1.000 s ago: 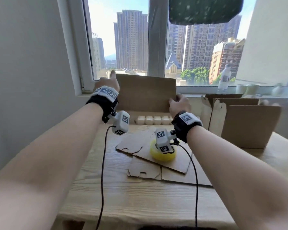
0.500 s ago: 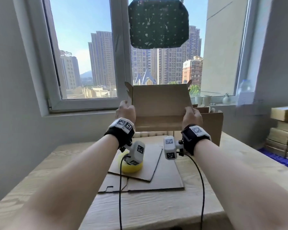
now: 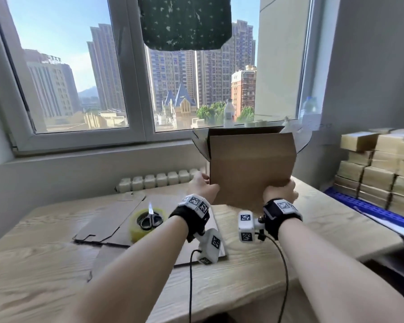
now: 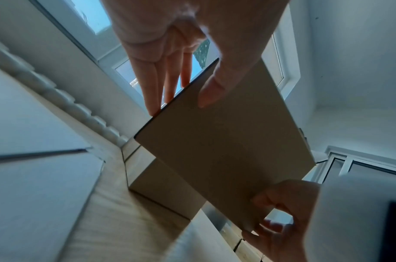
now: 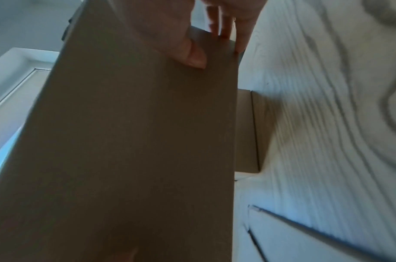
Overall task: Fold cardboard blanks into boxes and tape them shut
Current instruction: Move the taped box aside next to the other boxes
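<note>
One box (image 3: 251,164), two hands' grip

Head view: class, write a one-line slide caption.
Both hands, left hand and right hand, hold an open cardboard box above the wooden table.

Light wood-grain bench (image 3: 56,264) under the window carries flat cardboard blanks (image 3: 117,213) at centre-left, a yellowish tape roll (image 3: 135,231) on those blanks with scissors (image 3: 151,219) across its hole, and a white segmented strip (image 3: 159,179) along its far edge.
</note>
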Tool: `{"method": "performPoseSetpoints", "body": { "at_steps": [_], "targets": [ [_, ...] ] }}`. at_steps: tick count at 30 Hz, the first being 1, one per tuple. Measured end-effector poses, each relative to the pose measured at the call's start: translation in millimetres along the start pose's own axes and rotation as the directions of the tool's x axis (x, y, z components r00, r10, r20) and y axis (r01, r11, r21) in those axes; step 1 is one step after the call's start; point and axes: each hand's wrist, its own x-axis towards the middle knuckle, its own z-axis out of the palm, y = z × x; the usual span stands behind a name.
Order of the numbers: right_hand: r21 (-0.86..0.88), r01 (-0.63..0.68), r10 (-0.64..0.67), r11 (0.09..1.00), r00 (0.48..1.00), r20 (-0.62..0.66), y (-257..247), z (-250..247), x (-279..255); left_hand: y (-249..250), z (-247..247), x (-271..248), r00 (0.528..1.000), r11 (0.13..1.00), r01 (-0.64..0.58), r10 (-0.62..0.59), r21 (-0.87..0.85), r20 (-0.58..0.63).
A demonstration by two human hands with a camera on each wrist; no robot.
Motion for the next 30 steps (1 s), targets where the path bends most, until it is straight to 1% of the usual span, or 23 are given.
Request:
{"method": "performPoseSetpoints", "body": {
  "at_steps": [2, 4, 7, 9, 11, 13, 16, 19, 20, 21, 23, 24, 25, 27, 29, 30],
  "targets": [
    [-0.069, -0.046, 0.045, 0.997, 0.999, -0.024, 13.9, -1.6, 10.9, -7.6, 21.3, 0.2, 0.998, 0.999, 0.034, -0.036, 0.022, 0.057],
    [-0.110, -0.071, 0.069, 0.991, 0.997, -0.016, 26.5, -0.4, 20.8, -15.1, 40.0, 0.0, 0.990, 0.996, 0.086, -0.088, 0.026, 0.110],
    [-0.151, -0.092, 0.103, 0.984, 0.992, 0.067, 43.5, 6.6, 33.8, -22.8, 70.6, -1.6, 0.963, 0.987, 0.160, -0.149, -0.029, 0.222],
    [-0.147, -0.105, 0.121, 0.984, 0.987, 0.107, 53.8, 13.3, 39.2, -25.6, 91.1, 0.8, 0.946, 0.986, 0.162, -0.146, -0.033, 0.290],
    [-0.113, -0.118, 0.131, 0.987, 0.985, 0.113, 60.8, 21.6, 41.4, -26.2, 103.4, 4.3, 0.931, 0.989, 0.145, -0.127, -0.029, 0.343],
    [-0.099, -0.110, 0.119, 0.989, 0.989, 0.091, 65.9, 30.0, 43.1, -24.8, 105.8, 7.4, 0.922, 0.991, 0.126, -0.101, -0.045, 0.374],
    [-0.129, -0.083, 0.090, 0.988, 0.995, 0.051, 71.8, 38.6, 46.7, -31.7, 106.5, 17.4, 0.910, 0.990, 0.128, -0.093, -0.059, 0.404],
    [-0.122, -0.078, 0.079, 0.989, 0.997, 0.007, 72.9, 42.6, 49.7, -39.2, 105.9, 21.8, 0.909, 0.992, 0.115, -0.086, -0.047, 0.408],
    [-0.118, -0.083, 0.083, 0.990, 0.997, -0.003, 72.4, 43.7, 49.2, -40.7, 104.8, 21.8, 0.910, 0.995, 0.096, -0.073, -0.035, 0.408],
    [-0.118, -0.086, 0.085, 0.989, 0.996, -0.013, 71.5, 44.7, 47.9, -40.8, 102.5, 20.6, 0.915, 0.999, 0.051, -0.042, -0.012, 0.401],
    [-0.127, -0.074, 0.071, 0.989, 0.997, -0.032, 69.2, 45.8, 41.7, -38.5, 97.3, 17.0, 0.933, 0.996, -0.087, 0.071, 0.030, 0.353],
    [-0.141, -0.047, 0.041, 0.989, 0.998, -0.041, 67.5, 46.0, 37.2, -35.6, 94.6, 16.2, 0.937, 0.988, -0.151, 0.129, 0.042, 0.324],
    [-0.164, 0.001, -0.008, 0.986, 0.999, -0.040, 65.0, 46.6, 32.5, -30.9, 91.3, 15.5, 0.936, 0.977, -0.205, 0.178, 0.057, 0.303],
    [-0.235, 0.140, -0.146, 0.962, 0.989, -0.008, 57.0, 46.9, 23.6, -20.7, 88.1, 17.3, 0.926, 0.952, -0.291, 0.256, 0.093, 0.276],
    [-0.290, 0.293, -0.296, 0.911, 0.955, 0.036, 42.7, 47.7, 18.2, -10.8, 84.7, 20.4, 0.916, 0.930, -0.348, 0.310, 0.119, 0.254],
    [-0.301, 0.347, -0.345, 0.889, 0.937, 0.060, 33.7, 47.8, 17.1, -7.3, 84.1, 22.7, 0.908, 0.917, -0.374, 0.331, 0.139, 0.256]
  ]
}}
